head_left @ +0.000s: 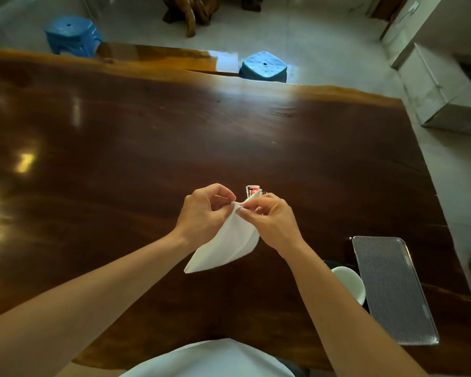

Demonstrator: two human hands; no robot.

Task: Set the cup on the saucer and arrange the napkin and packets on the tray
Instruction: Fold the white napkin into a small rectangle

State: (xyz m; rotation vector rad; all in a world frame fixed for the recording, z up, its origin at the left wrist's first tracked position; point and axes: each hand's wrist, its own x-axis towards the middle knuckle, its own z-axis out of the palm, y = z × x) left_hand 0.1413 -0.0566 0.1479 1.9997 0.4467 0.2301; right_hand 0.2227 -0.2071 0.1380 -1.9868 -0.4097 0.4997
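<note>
A white napkin (226,244) hangs above the dark wooden table (120,159), pinched at its top corner by both hands. My left hand (204,210) grips it from the left and my right hand (269,216) from the right, fingertips almost touching. Red and white packets (253,191) lie on the table just beyond my right hand, partly hidden by it. A ribbed silver tray (392,289) lies at the right edge of the table with nothing on it. A white round dish (350,281), cup or saucer I cannot tell, sits just left of the tray, partly behind my right forearm.
Two blue plastic stools (264,66) (71,34) stand on the pale floor beyond the table's far edge. A metal cabinet (443,91) stands at the far right. Carved wooden furniture (193,12) is at the back.
</note>
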